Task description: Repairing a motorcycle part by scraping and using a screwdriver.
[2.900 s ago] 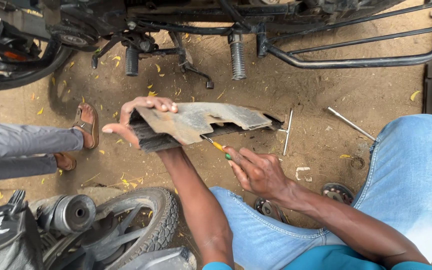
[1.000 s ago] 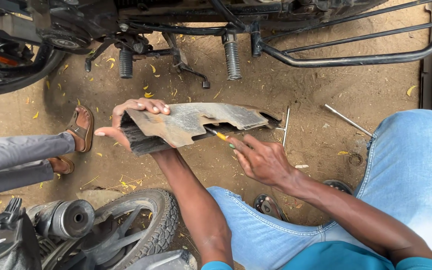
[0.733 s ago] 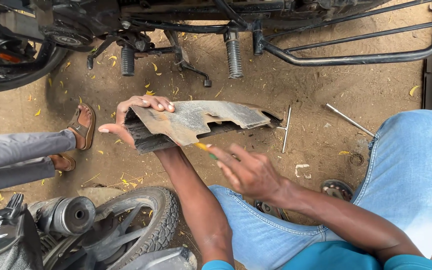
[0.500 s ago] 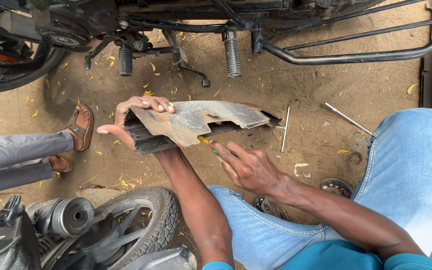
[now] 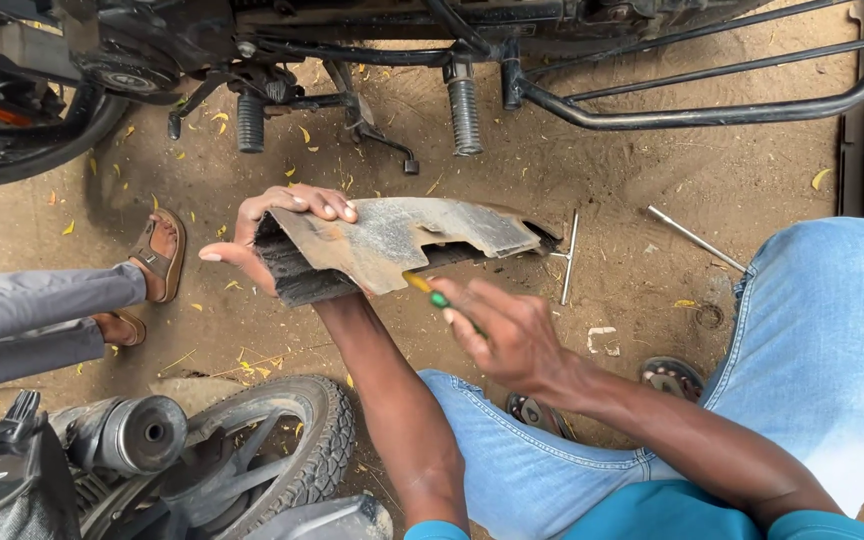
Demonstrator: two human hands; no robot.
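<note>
My left hand (image 5: 272, 222) grips the left end of a dirty grey motorcycle mudguard panel (image 5: 392, 240) and holds it level above the dirt ground. My right hand (image 5: 507, 330) is closed on a screwdriver with a yellow and green handle (image 5: 427, 290). The screwdriver's tip reaches under the panel's near edge and is hidden there. Both of my forearms come up from the bottom of the view, over my blue jeans.
A motorcycle frame with footpegs (image 5: 464, 110) and a crash bar (image 5: 712, 105) spans the top. A T-handle wrench (image 5: 570, 255) and a metal rod (image 5: 694, 238) lie on the dirt. Another person's sandalled foot (image 5: 157, 255) and grey trouser leg are at left. A tyre (image 5: 302, 450) is near bottom.
My right hand has moved left and nearer with the screwdriver, from the panel's right part to under its near edge. The left hand keeps holding the panel in place.
</note>
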